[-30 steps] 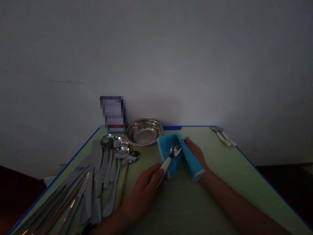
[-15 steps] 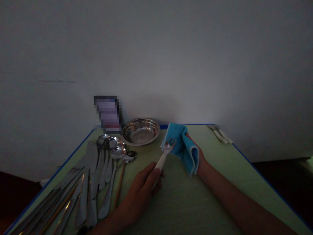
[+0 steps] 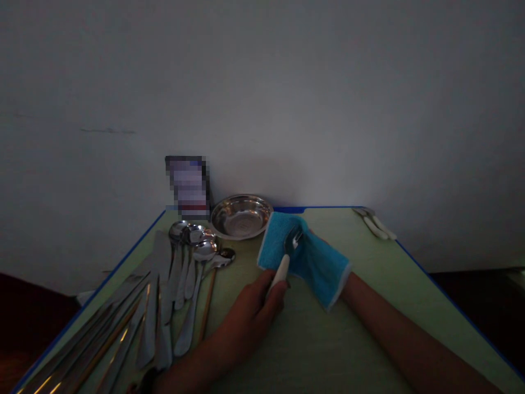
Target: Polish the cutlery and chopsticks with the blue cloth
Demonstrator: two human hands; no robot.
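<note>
My left hand [image 3: 255,309] is closed round the pale handle of a fork [image 3: 281,271], whose metal tines point up and away from me. The tines rest against a blue cloth [image 3: 275,241] with a light edge. My right hand [image 3: 348,283] is under and behind this cloth, gripping it; most of its fingers are covered. Left of my left hand lie several spoons [image 3: 205,250] and several knives [image 3: 150,328], together with thin brownish sticks [image 3: 207,301].
A shallow steel bowl [image 3: 241,219] stands at the table's back edge. Beside it a phone-like device [image 3: 188,186], blurred out, leans on the wall. Two pale-handled utensils [image 3: 375,224] lie at the back right corner. The green table [image 3: 328,350] has a blue edge.
The cloth has spread and now lies behind the fork head, covering more of my right hand. The fork has moved slightly right and into the cloth. The whole view has shifted a little.
</note>
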